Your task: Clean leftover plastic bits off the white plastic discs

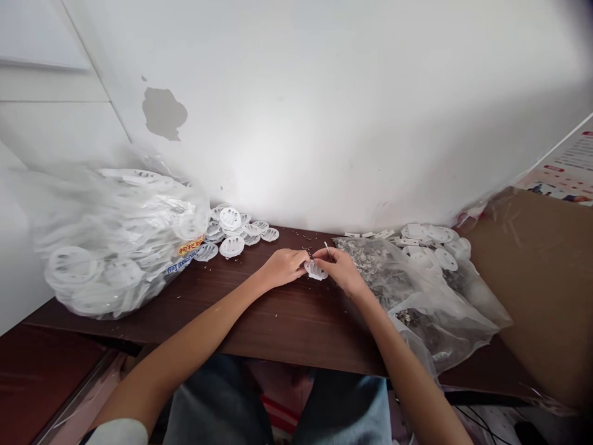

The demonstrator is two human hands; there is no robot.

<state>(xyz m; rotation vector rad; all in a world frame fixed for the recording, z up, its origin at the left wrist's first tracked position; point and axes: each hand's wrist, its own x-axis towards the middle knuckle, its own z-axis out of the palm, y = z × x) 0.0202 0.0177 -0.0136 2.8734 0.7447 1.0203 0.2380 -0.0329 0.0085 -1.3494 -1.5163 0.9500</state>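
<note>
Near the middle of the dark wooden table, a round white slotted plastic piece [316,271] is held between both hands. My left hand [286,267] grips its left edge with bent fingers. On its right side, my right hand [340,268] is closed around the piece, and a thin light stick [328,250] rises from between its fingers. Whatever small part lies at the fingertips is too small to make out.
A large clear bag [125,247] of white discs fills the left side. Loose discs [231,247] lie beside it. At right, a clear bag [445,327] holds small metallic parts, with white discs [428,238] behind it. A cardboard sheet [532,278] stands far right, below the white wall [296,111].
</note>
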